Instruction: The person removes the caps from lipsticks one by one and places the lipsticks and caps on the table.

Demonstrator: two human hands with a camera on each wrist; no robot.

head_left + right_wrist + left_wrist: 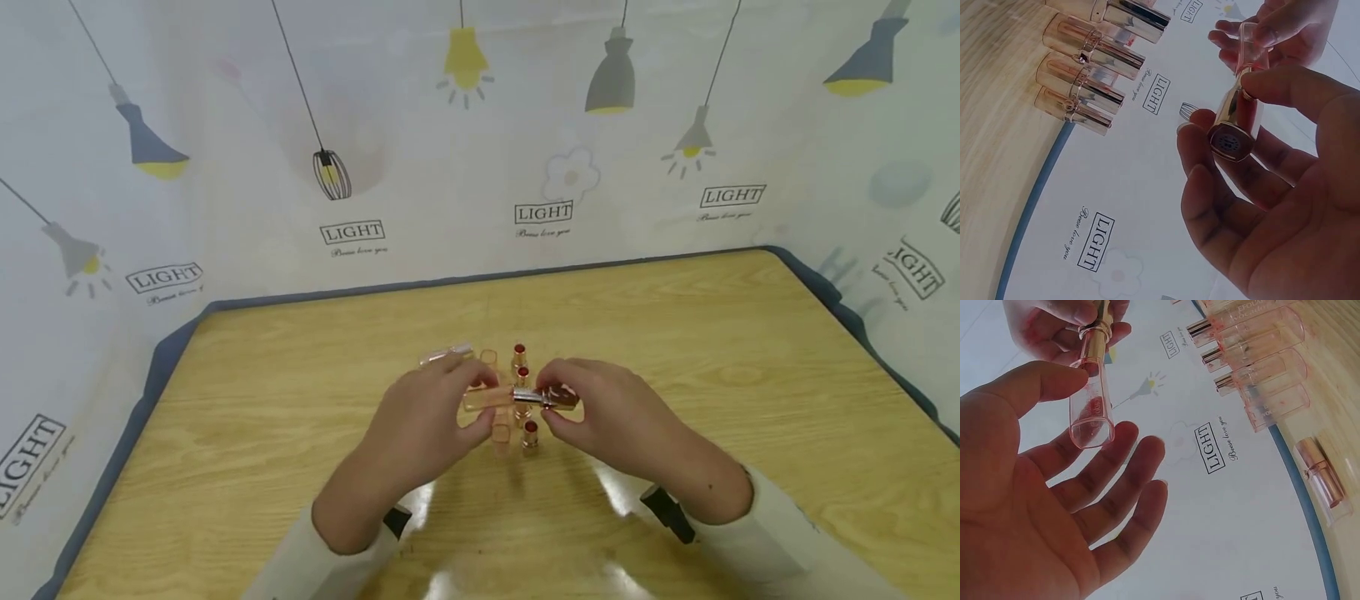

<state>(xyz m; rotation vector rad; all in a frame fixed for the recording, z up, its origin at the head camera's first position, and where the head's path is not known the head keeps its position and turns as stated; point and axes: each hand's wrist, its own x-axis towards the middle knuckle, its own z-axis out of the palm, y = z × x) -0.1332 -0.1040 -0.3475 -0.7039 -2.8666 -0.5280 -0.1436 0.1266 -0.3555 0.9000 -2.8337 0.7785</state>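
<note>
Between both hands a lipstick [528, 396] lies level above the table. My left hand [431, 412] pinches its clear pinkish cap [1091, 425] between thumb and index finger, with the other fingers spread loosely. My right hand [622, 417] grips the shiny lipstick base [1233, 140], whose round label faces the right wrist camera. The cap's mouth meets the metal tube, and the tube's end appears to be inside it. Below the hands stand several uncapped lipsticks [531, 433] in a row. Beside them is a row of clear caps [501, 435], partly hidden by my left hand.
A capped lipstick [442, 356] lies apart, beyond my left hand. The wooden table [300, 358] ends at a blue edging [420, 283]. Behind it rises a white backdrop [450, 183] printed with lamps.
</note>
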